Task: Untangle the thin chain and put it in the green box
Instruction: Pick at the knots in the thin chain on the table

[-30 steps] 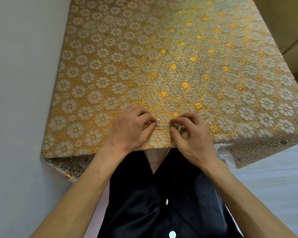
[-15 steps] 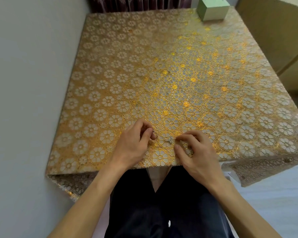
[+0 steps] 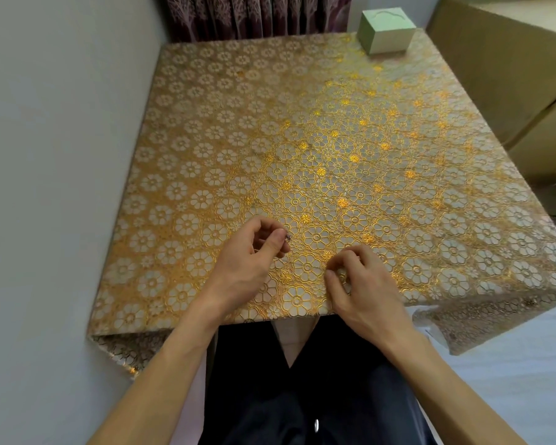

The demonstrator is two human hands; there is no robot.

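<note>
Head view: thin chain (image 3: 288, 236) is pinched by the left hand (image 3: 247, 261) just above the near worktop (image 3: 302, 123); right hand (image 3: 363, 284) fingers curl on its other part. Probably light, limp, snag-prone: grip near the ends. Far right sits the green box (image 3: 387, 30).
</note>
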